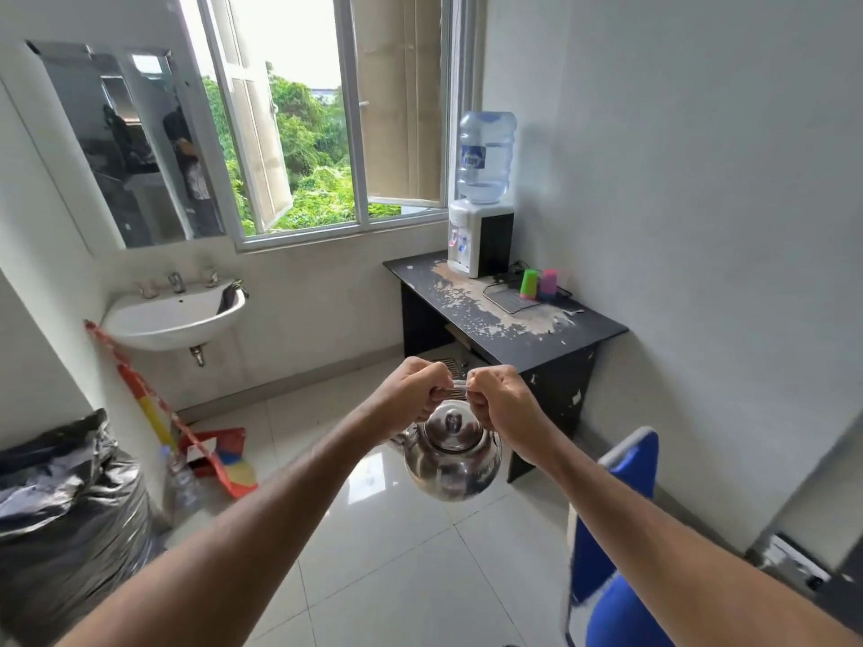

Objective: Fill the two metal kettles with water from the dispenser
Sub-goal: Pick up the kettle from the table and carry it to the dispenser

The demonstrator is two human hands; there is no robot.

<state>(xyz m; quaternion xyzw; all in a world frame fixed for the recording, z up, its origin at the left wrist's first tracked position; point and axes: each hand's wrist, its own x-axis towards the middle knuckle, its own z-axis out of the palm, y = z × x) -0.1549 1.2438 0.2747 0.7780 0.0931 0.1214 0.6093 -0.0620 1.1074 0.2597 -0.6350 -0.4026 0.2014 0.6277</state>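
Observation:
A shiny metal kettle (452, 455) with its lid on hangs in the air over the tiled floor, spout to the left. My left hand (411, 392) and my right hand (502, 396) both grip its top handle (455, 389), fists side by side. The water dispenser (476, 235) with a blue bottle (485, 156) stands at the back of a worn black desk (537, 338), well beyond the kettle. Only one kettle is in view.
A green cup (529, 283) and a pink cup (548, 283) stand on the desk beside a tray. A blue chair (611, 553) is at my lower right. A wall sink (173, 317), a broom and dustpan (215, 452) and a full black rubbish bag (60, 520) are on the left.

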